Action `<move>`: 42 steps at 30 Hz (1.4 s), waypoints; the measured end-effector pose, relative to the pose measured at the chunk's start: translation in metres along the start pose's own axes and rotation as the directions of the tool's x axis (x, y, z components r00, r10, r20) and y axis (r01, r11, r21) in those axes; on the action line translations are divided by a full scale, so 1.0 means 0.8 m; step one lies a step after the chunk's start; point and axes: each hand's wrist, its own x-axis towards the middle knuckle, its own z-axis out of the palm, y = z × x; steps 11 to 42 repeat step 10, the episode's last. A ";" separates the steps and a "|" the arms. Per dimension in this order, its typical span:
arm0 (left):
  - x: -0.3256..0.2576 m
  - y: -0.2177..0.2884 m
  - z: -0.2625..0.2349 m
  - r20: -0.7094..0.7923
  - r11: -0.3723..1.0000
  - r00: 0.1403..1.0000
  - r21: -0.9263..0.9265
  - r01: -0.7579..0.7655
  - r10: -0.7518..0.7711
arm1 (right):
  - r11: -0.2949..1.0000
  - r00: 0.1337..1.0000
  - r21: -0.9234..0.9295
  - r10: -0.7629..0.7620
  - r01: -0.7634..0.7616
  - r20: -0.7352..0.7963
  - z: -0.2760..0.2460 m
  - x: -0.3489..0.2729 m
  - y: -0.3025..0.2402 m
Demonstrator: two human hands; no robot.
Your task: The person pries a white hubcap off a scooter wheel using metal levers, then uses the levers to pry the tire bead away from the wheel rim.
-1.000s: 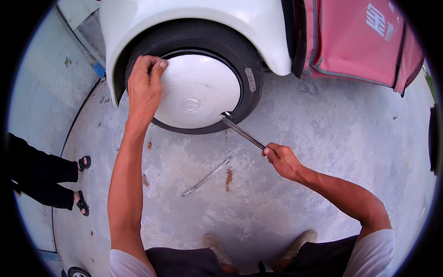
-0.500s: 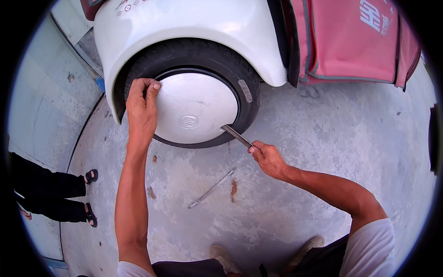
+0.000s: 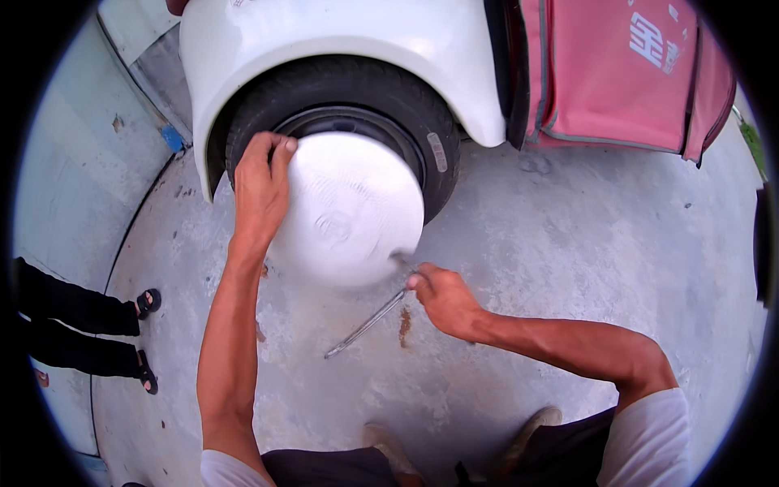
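Note:
A round white wheel cover, slightly blurred, stands away from the wheel and leans in front of it. My left hand is closed on its upper left edge, thumb on the face. Above the cover, the dark wheel rim shows inside the black tyre. My right hand is closed around a metal pry bar, whose tip is at the cover's lower right edge; most of the bar is hidden by the hand. Another thin metal bar lies on the concrete just left of my right hand.
A white fender arches over the tyre. To its right hangs a pink fabric cover. At the left, a person in black trousers and sandals stands beside a pale wall. My shoes are on the concrete floor.
The wheel cover has come off the wheel and tipped down toward me, baring the upper rim. My right hand has moved slightly left and down with the pry bar.

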 end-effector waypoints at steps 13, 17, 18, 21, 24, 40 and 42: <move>-0.092 -0.095 -0.033 0.653 0.940 0.685 0.304 0.153 -0.323 | 0.897 0.909 -0.383 -0.046 0.220 0.415 -0.063 0.012 0.079; -0.092 -0.095 -0.033 0.653 0.940 0.685 0.304 0.153 -0.323 | 0.897 0.909 -0.383 -0.046 0.220 0.415 -0.063 0.012 0.079; -0.092 -0.095 -0.033 0.653 0.940 0.685 0.304 0.153 -0.323 | 0.897 0.909 -0.383 -0.046 0.220 0.415 -0.063 0.012 0.079; -0.092 -0.095 -0.033 0.653 0.940 0.685 0.304 0.153 -0.323 | 0.897 0.909 -0.383 -0.046 0.220 0.415 -0.063 0.012 0.079; -0.092 -0.095 -0.033 0.653 0.940 0.685 0.304 0.153 -0.323 | 0.897 0.909 -0.383 -0.046 0.220 0.415 -0.063 0.012 0.079; -0.092 -0.095 -0.033 0.653 0.940 0.685 0.304 0.153 -0.323 | 0.897 0.909 -0.383 -0.046 0.220 0.415 -0.063 0.012 0.079; -0.092 -0.095 -0.033 0.653 0.940 0.685 0.304 0.153 -0.323 | 0.897 0.909 -0.383 -0.046 0.220 0.415 -0.063 0.012 0.079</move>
